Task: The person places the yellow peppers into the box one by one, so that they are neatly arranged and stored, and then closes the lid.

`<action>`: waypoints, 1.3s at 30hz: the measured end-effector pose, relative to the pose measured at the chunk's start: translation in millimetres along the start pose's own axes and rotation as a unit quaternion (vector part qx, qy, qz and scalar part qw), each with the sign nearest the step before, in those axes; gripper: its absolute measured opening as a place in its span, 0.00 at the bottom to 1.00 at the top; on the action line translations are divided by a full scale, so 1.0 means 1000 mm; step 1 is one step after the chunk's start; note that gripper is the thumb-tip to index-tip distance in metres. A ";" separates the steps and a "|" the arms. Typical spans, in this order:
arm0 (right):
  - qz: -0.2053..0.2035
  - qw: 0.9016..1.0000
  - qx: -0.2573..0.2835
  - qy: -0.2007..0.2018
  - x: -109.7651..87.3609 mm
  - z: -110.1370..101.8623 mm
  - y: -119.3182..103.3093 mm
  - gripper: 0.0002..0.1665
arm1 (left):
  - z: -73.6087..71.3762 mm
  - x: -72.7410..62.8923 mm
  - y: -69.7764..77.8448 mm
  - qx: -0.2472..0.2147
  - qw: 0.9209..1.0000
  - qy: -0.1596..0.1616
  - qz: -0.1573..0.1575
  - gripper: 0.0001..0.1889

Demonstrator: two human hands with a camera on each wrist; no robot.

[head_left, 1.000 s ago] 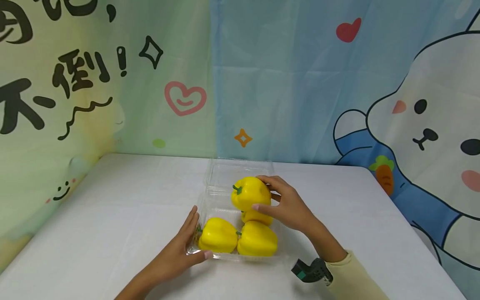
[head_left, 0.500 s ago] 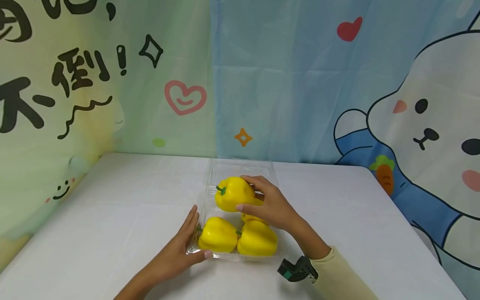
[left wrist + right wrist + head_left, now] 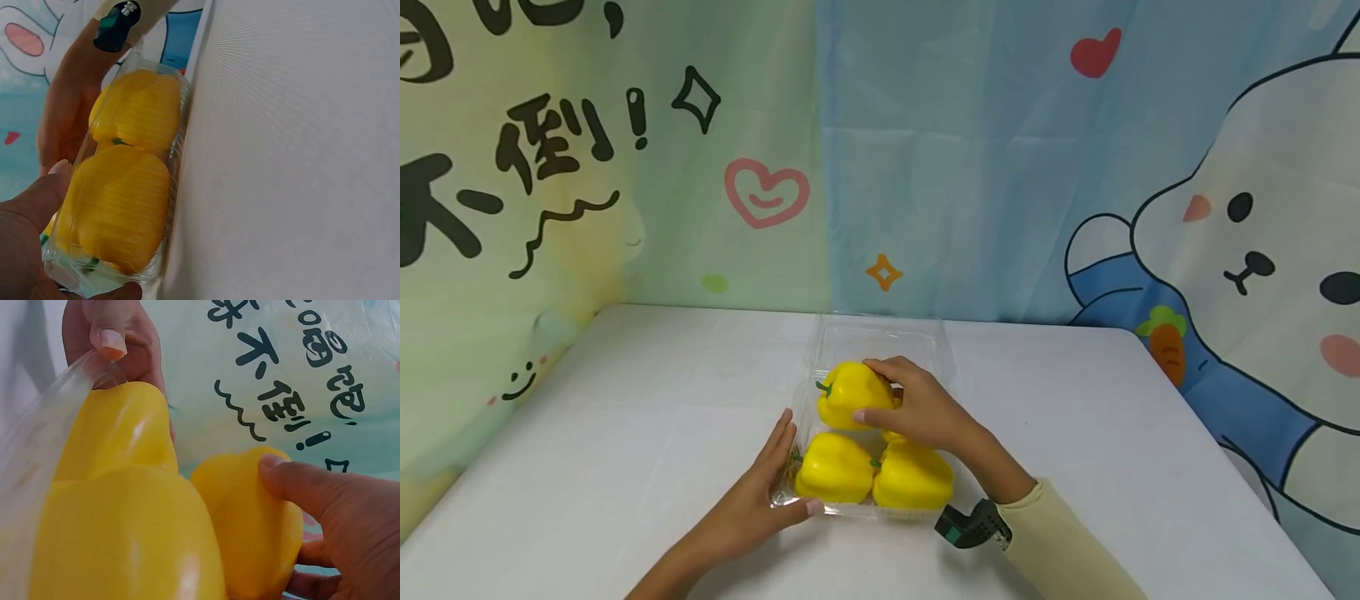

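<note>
A clear plastic container [image 3: 857,509] lies with its lid folded back. Two yellow bell peppers fill its front: the left pepper [image 3: 833,468] and the right pepper [image 3: 913,477]. Behind the right one, another pepper [image 3: 889,436] is mostly hidden by my right hand [image 3: 928,408]. That hand grips a further yellow bell pepper [image 3: 244,519] at the container's back left, its green stem pointing left in the head view. My left hand [image 3: 756,500] holds the container's near left corner, fingers along the side and thumb [image 3: 47,197] at the front wall.
The transparent lid [image 3: 880,340] reaches toward the back edge of the white table [image 3: 662,417]. A printed cloth [image 3: 902,167] hangs behind the table and along its sides. A dark wrist device [image 3: 973,525] sits at the right sleeve.
My right hand has carried its pepper leftward, from above the back right pepper to the back left of the container, ending slightly lower. The left hand stays at the corner.
</note>
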State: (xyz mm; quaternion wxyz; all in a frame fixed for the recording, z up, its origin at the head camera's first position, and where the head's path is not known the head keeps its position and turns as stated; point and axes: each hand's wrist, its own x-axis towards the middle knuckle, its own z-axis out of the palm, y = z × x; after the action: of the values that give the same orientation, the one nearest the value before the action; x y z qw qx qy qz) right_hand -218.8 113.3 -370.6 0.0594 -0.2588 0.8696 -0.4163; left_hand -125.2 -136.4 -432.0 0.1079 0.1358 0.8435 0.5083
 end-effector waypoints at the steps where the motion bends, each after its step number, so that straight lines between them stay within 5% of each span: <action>1: 0.003 1.000 -0.008 -0.002 0.000 0.001 -0.001 0.43 | 0.000 0.000 0.000 -0.002 1.000 -0.001 0.001 0.55; 39: 0.012 0.990 -0.132 -0.051 0.005 0.009 -0.010 0.46 | 0.001 0.001 0.002 -0.001 1.000 -0.001 -0.006 0.55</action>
State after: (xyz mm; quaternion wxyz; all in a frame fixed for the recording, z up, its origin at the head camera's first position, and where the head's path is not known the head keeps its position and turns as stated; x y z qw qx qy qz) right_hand -216.7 99.5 -368.0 0.0736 -0.2747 0.9158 -0.2837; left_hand -125.9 -134.8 -430.8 0.1115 0.1313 0.8435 0.5088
